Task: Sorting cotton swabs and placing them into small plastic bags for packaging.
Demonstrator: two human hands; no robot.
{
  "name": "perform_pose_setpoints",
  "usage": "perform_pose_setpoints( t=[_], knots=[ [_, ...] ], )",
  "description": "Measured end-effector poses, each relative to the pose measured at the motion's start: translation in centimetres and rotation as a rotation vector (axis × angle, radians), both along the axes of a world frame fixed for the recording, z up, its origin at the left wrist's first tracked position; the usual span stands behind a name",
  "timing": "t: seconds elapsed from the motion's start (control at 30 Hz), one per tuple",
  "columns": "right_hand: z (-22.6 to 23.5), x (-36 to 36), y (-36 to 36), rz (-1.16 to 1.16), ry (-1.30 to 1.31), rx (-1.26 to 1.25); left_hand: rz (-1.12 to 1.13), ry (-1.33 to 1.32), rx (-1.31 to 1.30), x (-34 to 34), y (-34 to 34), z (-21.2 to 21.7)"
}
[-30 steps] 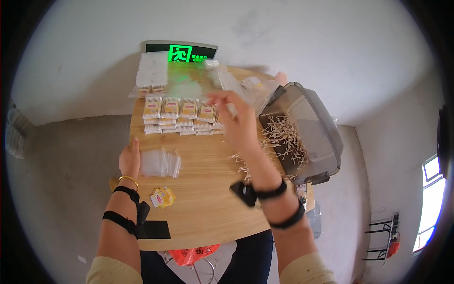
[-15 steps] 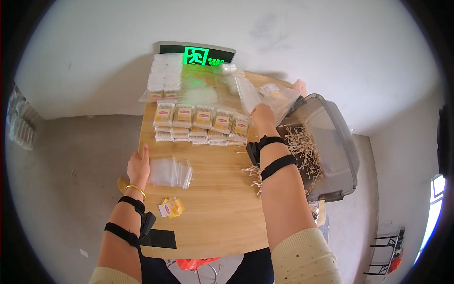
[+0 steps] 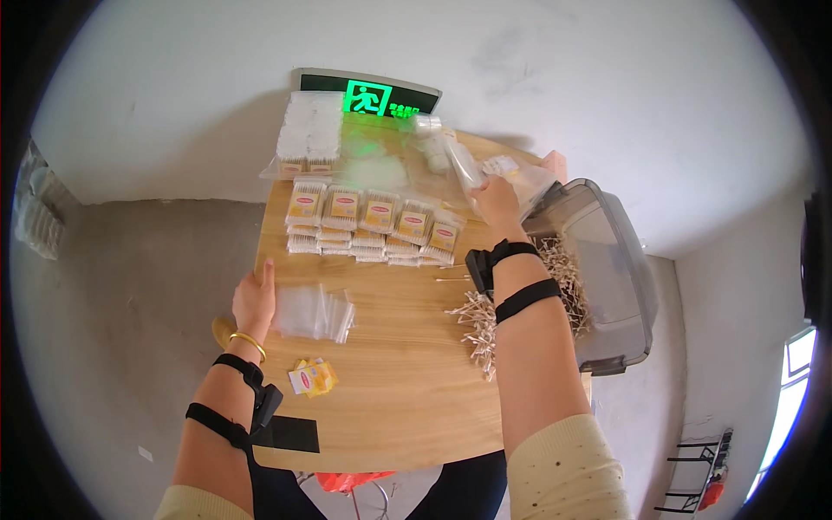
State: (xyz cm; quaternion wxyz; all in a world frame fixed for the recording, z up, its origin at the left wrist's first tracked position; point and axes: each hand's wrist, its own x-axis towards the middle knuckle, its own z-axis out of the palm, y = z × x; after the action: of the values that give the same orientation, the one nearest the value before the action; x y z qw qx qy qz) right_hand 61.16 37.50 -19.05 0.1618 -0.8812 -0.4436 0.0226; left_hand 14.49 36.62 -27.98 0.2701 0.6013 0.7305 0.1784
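My right hand (image 3: 496,201) is closed on a clear plastic bag (image 3: 462,163) at the far right of the wooden table. At the table's left edge rests my left hand (image 3: 253,303), thumb raised, its other fingers mostly hidden. Right beside it lie several flat, clear zip bags (image 3: 312,314). Nearer to me is a small pile of yellow and white cards (image 3: 314,378). Filled packs of cotton swabs (image 3: 380,211) stand stacked in a row across the middle. Loose cotton swabs (image 3: 477,328) lie by my right forearm, partly covered by it.
A grey translucent bin (image 3: 620,286) with more swabs tips over the table's right side. White stacked packs (image 3: 309,130) stand far left, below a lit green exit sign (image 3: 368,98). Clear rolls (image 3: 427,126) sit at the back. A black patch (image 3: 290,435) marks the near left corner.
My right hand has moved right and slightly nearer, and the clear bag looks narrower and more bunched. The left hand stays at the table edge. The whole view has shifted slightly.
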Motion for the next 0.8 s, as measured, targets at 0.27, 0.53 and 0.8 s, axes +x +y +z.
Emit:
perform_pose_setpoints(
  t=[0.27, 0.53, 0.8],
  knots=[
    [5.2, 2.0, 0.3, -0.053, -0.081, 0.288, 0.006, -0.007, 0.003, 0.1, 0.1, -0.4],
    [12.8, -1.6, -0.4, 0.05, -0.132, 0.563, 0.002, -0.038, -0.002, 0.1, -0.1, 0.3],
    [17.4, -8.5, -5.9, 0.17, 0.288, 0.718, 0.035, -0.355, 0.295, -1.4, -0.3, -1.9]
  ],
)
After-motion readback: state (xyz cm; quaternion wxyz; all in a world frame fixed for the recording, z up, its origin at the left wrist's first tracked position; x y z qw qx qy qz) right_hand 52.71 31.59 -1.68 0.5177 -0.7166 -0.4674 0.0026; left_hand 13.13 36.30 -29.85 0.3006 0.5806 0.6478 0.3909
